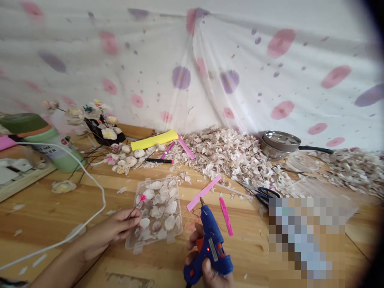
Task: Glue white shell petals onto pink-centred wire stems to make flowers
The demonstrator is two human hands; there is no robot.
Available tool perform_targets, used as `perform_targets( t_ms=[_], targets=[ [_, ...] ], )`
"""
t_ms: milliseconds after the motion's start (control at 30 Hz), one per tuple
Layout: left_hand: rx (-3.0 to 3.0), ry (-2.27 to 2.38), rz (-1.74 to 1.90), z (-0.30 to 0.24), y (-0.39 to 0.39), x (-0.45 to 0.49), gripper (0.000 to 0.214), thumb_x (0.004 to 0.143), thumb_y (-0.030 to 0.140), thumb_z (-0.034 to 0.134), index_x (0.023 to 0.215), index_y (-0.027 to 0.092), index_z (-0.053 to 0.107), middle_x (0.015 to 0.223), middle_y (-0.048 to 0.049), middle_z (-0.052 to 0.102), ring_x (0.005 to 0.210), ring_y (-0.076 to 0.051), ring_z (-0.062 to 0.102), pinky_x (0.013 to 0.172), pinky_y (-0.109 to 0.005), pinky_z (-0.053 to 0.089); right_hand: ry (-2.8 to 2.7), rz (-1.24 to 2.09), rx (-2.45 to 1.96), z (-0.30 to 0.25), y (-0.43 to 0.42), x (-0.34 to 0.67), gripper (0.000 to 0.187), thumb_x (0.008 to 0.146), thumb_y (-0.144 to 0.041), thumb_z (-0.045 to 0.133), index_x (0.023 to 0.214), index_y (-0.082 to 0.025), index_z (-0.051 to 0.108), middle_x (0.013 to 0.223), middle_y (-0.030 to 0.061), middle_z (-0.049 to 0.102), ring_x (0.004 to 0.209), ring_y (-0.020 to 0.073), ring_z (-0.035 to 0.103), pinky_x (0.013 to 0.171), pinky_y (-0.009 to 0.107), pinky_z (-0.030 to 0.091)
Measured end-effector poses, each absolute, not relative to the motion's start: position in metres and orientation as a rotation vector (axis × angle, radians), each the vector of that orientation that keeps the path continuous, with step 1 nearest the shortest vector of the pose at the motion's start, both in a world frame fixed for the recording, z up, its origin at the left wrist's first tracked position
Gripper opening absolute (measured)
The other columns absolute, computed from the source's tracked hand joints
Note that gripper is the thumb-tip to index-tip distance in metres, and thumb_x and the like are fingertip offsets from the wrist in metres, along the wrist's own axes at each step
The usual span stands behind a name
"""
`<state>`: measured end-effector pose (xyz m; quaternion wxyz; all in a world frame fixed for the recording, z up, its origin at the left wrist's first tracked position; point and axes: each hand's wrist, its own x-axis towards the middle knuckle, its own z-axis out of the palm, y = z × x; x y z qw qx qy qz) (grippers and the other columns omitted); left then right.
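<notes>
- Blue glue gun point(210, 244) sat bottom centre, nozzle tipped up and away, the right hand point(210, 274) wrapped tight round its grip.
- Left hand point(111, 232), lower left, pinched a thin wire point(134, 208) with a pink tip between fingertips.
- That tip hung over a clear tray point(181, 224) of pale shells.
- Pink strip point(204, 193) lay just beyond the nozzle.
- Scissors point(264, 195) lay to the right, a shell heap point(231, 154) and pan point(280, 142) behind.
- White cable point(96, 184) curled at left.

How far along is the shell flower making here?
Done: several shell flowers sit at the back left. In hand: left hand pinches a pink-tipped wire, bare of petals; right hand grips the glue gun. Left: a tray full of loose shells.
</notes>
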<state>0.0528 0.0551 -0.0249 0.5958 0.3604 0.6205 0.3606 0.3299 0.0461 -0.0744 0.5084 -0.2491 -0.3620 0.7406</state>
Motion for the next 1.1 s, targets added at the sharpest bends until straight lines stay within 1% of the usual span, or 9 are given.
perform_targets(
  t_ms=[133, 233, 367, 467, 533, 633, 767, 967, 1100],
  targets=[
    [0.808, 1.427, 0.868, -0.027, 0.066, 0.066, 0.042, 0.066, 0.055, 0.075, 0.071, 0.016, 0.059, 0.064, 0.0012, 0.059, 0.042, -0.003, 0.020, 0.044, -0.023, 0.008, -0.810, 1.830, -0.585, -0.067, 0.044, 0.330, 0.060, 0.068, -0.057, 0.076, 0.117, -0.025, 0.062, 0.104, 0.0089, 0.062, 0.079, 0.0221, 0.065, 0.069, 0.037, 0.054],
    [0.788, 1.440, 0.903, -0.028, 0.073, 0.084, 0.044, 0.065, 0.057, 0.074, 0.075, 0.017, 0.058, 0.068, 0.0007, 0.060, 0.044, -0.004, 0.027, 0.044, -0.021, 0.011, -0.839, 1.788, -0.571, -0.060, 0.041, 0.329, 0.057, 0.070, -0.056, 0.075, 0.117, -0.025, 0.064, 0.104, 0.0102, 0.066, 0.082, 0.0236, 0.066, 0.070, 0.037, 0.054],
    [0.787, 1.456, 0.971, -0.023, 0.073, 0.105, 0.038, 0.071, 0.054, 0.070, 0.076, 0.019, 0.056, 0.066, 0.0033, 0.055, 0.054, -0.009, 0.039, 0.049, -0.021, 0.023, -0.948, 1.715, -0.567, -0.044, 0.041, 0.329, 0.055, 0.070, -0.051, 0.077, 0.119, -0.029, 0.065, 0.103, 0.0075, 0.070, 0.083, 0.0223, 0.068, 0.072, 0.034, 0.052],
    [0.848, 1.463, 1.032, -0.014, 0.067, 0.115, 0.037, 0.076, 0.054, 0.064, 0.072, 0.019, 0.055, 0.059, 0.0051, 0.049, 0.057, -0.011, 0.038, 0.053, -0.023, 0.027, -1.111, 1.699, -0.608, -0.028, 0.045, 0.328, 0.053, 0.069, -0.056, 0.077, 0.113, -0.029, 0.067, 0.099, 0.0070, 0.072, 0.081, 0.0216, 0.068, 0.072, 0.032, 0.052],
    [0.896, 1.462, 1.093, -0.008, 0.062, 0.120, 0.038, 0.079, 0.055, 0.061, 0.069, 0.019, 0.053, 0.058, 0.0053, 0.047, 0.057, -0.012, 0.037, 0.054, -0.024, 0.028, -1.253, 1.666, -0.632, -0.022, 0.048, 0.325, 0.048, 0.070, -0.059, 0.073, 0.105, -0.026, 0.069, 0.092, 0.0075, 0.072, 0.077, 0.0214, 0.068, 0.069, 0.031, 0.051],
    [0.930, 1.453, 1.162, -0.003, 0.055, 0.127, 0.038, 0.080, 0.055, 0.059, 0.067, 0.020, 0.052, 0.058, 0.0051, 0.046, 0.059, -0.014, 0.039, 0.057, -0.025, 0.031, -1.448, 1.564, -0.659, -0.020, 0.051, 0.318, 0.050, 0.074, -0.067, 0.064, 0.093, -0.022, 0.070, 0.078, 0.0075, 0.070, 0.070, 0.0208, 0.066, 0.063, 0.029, 0.048],
    [0.939, 1.470, 1.211, -0.003, 0.050, 0.133, 0.037, 0.078, 0.055, 0.060, 0.071, 0.020, 0.054, 0.062, 0.0044, 0.046, 0.061, -0.015, 0.040, 0.059, -0.027, 0.034, -1.523, 1.501, -0.691, -0.024, 0.053, 0.308, 0.058, 0.070, -0.075, 0.059, 0.078, -0.019, 0.067, 0.064, 0.0045, 0.064, 0.056, 0.0167, 0.059, 0.052, 0.026, 0.042],
    [0.982, 1.485, 1.222, -0.009, 0.049, 0.133, 0.037, 0.079, 0.054, 0.060, 0.067, 0.020, 0.053, 0.060, 0.0039, 0.046, 0.059, -0.016, 0.042, 0.057, -0.027, 0.035, -1.600, 1.389, -0.671, -0.016, 0.052, 0.301, 0.051, 0.081, -0.069, 0.052, 0.080, -0.020, 0.065, 0.066, 0.0044, 0.060, 0.055, 0.0155, 0.054, 0.048, 0.026, 0.041],
    [1.023, 1.438, 1.243, -0.015, 0.049, 0.132, 0.035, 0.083, 0.052, 0.056, 0.067, 0.021, 0.051, 0.064, 0.0025, 0.050, 0.063, -0.017, 0.046, 0.061, -0.028, 0.037, -1.663, 1.309, -0.685, -0.012, 0.049, 0.299, 0.048, 0.083, -0.067, 0.051, 0.079, -0.021, 0.063, 0.064, 0.0027, 0.056, 0.053, 0.0152, 0.051, 0.048, 0.027, 0.038]
  ],
)
